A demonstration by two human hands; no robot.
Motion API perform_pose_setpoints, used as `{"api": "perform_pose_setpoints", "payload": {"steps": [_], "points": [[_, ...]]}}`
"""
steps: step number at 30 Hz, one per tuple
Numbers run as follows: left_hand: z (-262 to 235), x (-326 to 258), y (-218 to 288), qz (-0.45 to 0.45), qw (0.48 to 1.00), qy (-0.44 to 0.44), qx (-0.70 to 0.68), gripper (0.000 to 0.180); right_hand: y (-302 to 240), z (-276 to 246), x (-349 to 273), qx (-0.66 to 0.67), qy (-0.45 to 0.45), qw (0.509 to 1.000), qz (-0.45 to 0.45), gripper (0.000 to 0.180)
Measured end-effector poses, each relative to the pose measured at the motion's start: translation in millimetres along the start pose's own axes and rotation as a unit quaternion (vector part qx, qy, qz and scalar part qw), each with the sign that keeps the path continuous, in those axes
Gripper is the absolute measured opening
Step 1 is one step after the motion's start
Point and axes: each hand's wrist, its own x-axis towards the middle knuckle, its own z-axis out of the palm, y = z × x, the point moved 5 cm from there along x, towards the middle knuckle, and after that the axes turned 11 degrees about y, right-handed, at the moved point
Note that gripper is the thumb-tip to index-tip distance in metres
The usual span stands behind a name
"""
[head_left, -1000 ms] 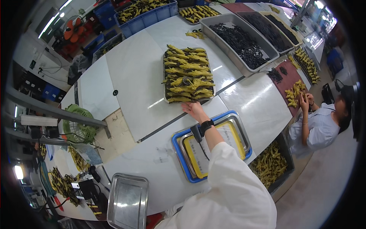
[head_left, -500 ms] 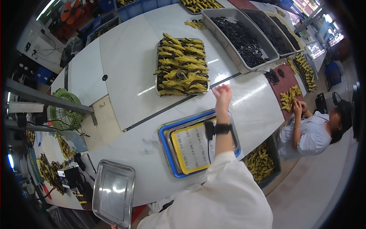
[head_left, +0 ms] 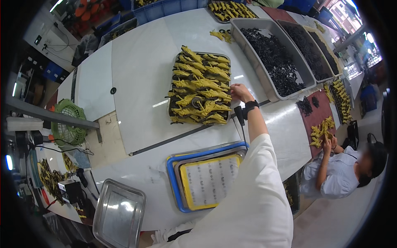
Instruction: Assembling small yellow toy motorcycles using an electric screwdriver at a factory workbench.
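Observation:
My right hand (head_left: 240, 91) is at the right rim of a loaded metal tray (head_left: 228, 115), its fingers curled against the edge. Rows of yellow-and-black moulded parts (head_left: 200, 84) are piled in that tray, and a small dark ring-shaped piece (head_left: 196, 102) lies on top of them. A black band with a small dark device is around my right wrist. An empty silver metal tray (head_left: 120, 215) is at the lower left, tilted, partly beyond the table's front edge. My left hand is out of sight.
Stacked trays with a blue rim (head_left: 175, 186) and a yellow-edged sheet panel (head_left: 211, 182) lie before me. Grey bins (head_left: 306, 84) of black parts stand at right. A co-worker (head_left: 331, 177) handles yellow parts on a red mat. A green fan (head_left: 68, 122) is at left.
My right hand has moved forward from above the stacked trays to the loaded tray's right rim. The view has shifted, and the fingertip below the empty tray no longer shows.

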Motion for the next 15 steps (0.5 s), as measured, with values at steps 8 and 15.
{"api": "perform_pose_setpoints", "payload": {"steps": [8,15], "points": [[7.6,-35.5,-3.7,0.028,0.991,0.107,0.071,0.051,-10.2,8.0,-49.3,0.06,-0.108,0.992,0.005,0.017],[16.7,-69.2,-6.6,0.003,0.993,0.1,0.065,0.049,21.7,31.3,-90.9,0.203,-0.082,0.975,0.032,0.027]]}}
